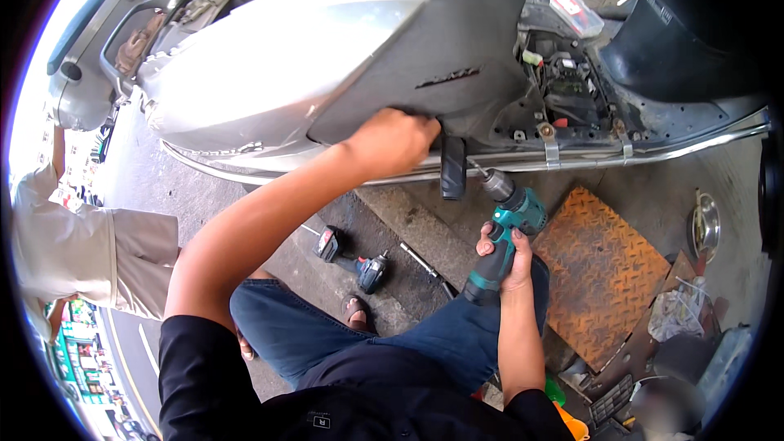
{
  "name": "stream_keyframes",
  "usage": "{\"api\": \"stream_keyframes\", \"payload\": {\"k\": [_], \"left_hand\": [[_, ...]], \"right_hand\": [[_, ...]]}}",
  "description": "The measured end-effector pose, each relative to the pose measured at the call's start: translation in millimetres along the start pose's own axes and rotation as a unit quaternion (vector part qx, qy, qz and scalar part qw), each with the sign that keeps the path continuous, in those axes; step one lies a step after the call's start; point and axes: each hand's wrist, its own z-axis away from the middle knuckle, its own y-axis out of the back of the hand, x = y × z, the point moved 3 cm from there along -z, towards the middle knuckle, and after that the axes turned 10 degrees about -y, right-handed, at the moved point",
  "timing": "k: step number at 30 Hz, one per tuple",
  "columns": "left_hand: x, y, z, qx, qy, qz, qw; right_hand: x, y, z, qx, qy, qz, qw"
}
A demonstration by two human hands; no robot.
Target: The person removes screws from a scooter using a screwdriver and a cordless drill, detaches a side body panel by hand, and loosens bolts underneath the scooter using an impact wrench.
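Note:
My right hand [516,261] is wrapped round the grip of a teal and black cordless drill [520,211]. The drill's bit points up and left, its tip close to a black folding footrest [453,167] on the side of a scooter. My left hand [398,140] is closed against the lower edge of the scooter's dark grey side panel [392,86], just left of the footrest. Whatever its fingers grip is hidden from view. A silver panel [294,49] covers the rear of the scooter.
Another cordless driver [355,260] lies on the ground near my foot, beside a socket extension bar [420,260]. A rusty checkered plate [603,278] and a metal bowl [704,227] are on the right. A clear plastic box [576,14] sits on the scooter's floor. A person [82,245] stands at left.

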Motion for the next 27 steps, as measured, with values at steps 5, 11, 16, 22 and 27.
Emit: {"api": "stream_keyframes", "payload": {"k": [5, 11, 16, 22, 27], "left_hand": [[26.6, 0.7, 59.1, 0.155, 0.182, 0.2, 0.95], [140.5, -219.9, 83.1, 0.013, 0.189, 0.408, 0.893], [220.1, -304.8, 15.5, -0.077, 0.059, 0.364, 0.926], [291.9, -317.5, -41.4, -0.058, 0.02, 0.352, 0.934], [306.0, -336.2, -38.9, -0.054, 0.095, 0.36, 0.926]], "right_hand": [[-11.6, -3.3, -5.4, -0.111, 0.077, -0.042, 0.99], [-18.3, -0.9, 31.2, -0.102, 0.114, -0.114, 0.982], [23.0, -9.3, 92.0, 0.114, 0.016, -0.101, 0.988], [71.6, -59.0, 141.7, 0.065, 0.004, -0.021, 0.998], [93.3, -66.2, 137.6, 0.042, -0.062, 0.133, 0.988]]}}
